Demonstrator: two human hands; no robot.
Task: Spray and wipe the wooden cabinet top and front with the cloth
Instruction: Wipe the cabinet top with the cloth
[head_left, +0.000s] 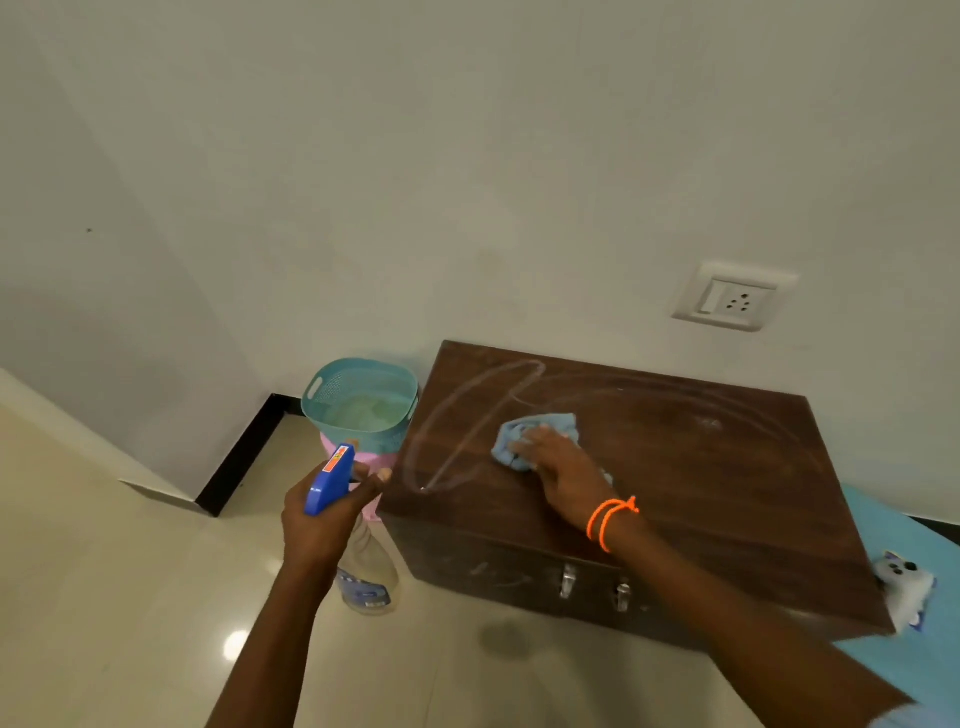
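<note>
A dark wooden cabinet (701, 478) stands low on the floor against the wall, its top streaked with wet wipe marks. On the left part of that top my right hand (563, 467) presses a crumpled light blue cloth (524, 431) flat. An orange thread is tied round that wrist. My left hand (324, 512) grips a clear spray bottle (363, 566) by its blue trigger head, held just left of the cabinet's front corner above the floor. Two metal handles (592, 584) show on the cabinet front.
A teal perforated basket (363, 400) sits on a pink stand beside the cabinet's left side. A wall socket (732, 299) is above the cabinet. A blue mat (883, 530) with a small white object (904, 587) lies to the right. Glossy tiled floor (130, 597) spreads left.
</note>
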